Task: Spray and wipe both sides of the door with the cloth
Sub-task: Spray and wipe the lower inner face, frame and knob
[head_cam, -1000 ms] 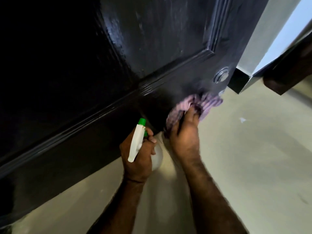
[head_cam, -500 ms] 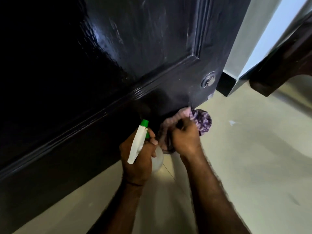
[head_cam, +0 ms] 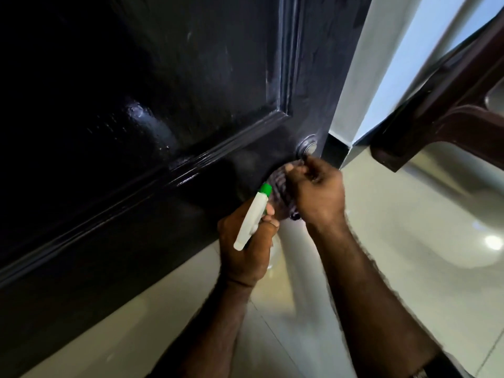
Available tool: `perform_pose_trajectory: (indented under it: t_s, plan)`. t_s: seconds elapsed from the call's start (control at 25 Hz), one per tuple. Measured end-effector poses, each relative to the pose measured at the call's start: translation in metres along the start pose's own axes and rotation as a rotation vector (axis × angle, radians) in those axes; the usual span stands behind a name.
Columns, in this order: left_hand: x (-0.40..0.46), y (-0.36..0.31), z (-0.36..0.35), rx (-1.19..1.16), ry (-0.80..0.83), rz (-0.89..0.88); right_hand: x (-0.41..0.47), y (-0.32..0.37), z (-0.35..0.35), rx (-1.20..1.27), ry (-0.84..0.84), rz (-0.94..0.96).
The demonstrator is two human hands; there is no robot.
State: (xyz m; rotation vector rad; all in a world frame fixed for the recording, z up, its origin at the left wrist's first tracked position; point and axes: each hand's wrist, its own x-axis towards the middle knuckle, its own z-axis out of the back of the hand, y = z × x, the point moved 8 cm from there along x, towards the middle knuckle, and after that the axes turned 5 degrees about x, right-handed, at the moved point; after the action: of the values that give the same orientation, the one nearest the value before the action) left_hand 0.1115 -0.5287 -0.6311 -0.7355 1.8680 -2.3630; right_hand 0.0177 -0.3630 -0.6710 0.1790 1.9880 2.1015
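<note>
Door [head_cam: 163, 105], glossy black with raised panel mouldings, fills the left and far part of the view, wet sheen and pale streaks on the panel. Round metal fitting [head_cam: 307, 146] near the door's lower right corner. Right hand [head_cam: 316, 192] curled tight around bunched purple striped cloth [head_cam: 281, 192], pressed against the door's lower rail just below and left of that fitting; cloth mostly hidden by the fingers, only a wad showing to the left of the knuckles. Left hand [head_cam: 246, 246] just nearer and left, wrapped around the neck of spray bottle [head_cam: 252, 219], white head with green nozzle pointing up toward the door and close to the cloth; bottle body hidden under the hand. Pale glossy tiled floor [head_cam: 409, 268] beneath both forearms. White wall edge [head_cam: 381, 64] with dark skirting to the right of the door. Dark brown wooden furniture [head_cam: 436, 118] at far right.
</note>
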Motion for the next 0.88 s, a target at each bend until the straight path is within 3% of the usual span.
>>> perform_pose_trajectory:
  t_s: [0.08,0.2,0.36,0.48,0.56,0.68,0.76,0.88]
  plan:
    - [0.003,-0.007,-0.001,0.020,0.002,-0.023,-0.007,-0.002,0.001,0.059,-0.004,0.050]
    - [0.004,-0.001,-0.003,0.014,0.001,-0.005,-0.008,-0.029,0.005,0.033,-0.059,-0.168]
    - [0.003,0.004,-0.002,0.002,-0.015,0.011,-0.006,-0.005,0.010,0.232,0.003,0.040]
    - [0.002,-0.001,-0.001,0.033,-0.007,-0.017,0.003,-0.023,0.013,-0.215,-0.012,-0.129]
    - [0.003,0.002,0.001,0.057,-0.018,-0.032,0.020,-0.017,0.019,-0.046,-0.134,-0.231]
    - [0.003,0.010,0.000,0.033,-0.035,0.001,0.031,0.023,0.033,0.447,-0.254,0.025]
    - [0.001,0.011,0.000,0.047,-0.035,0.009,0.035,0.023,0.034,0.536,-0.226,0.075]
    - [0.002,0.012,-0.001,0.066,-0.032,0.006,0.053,-0.005,0.024,0.533,-0.172,-0.110]
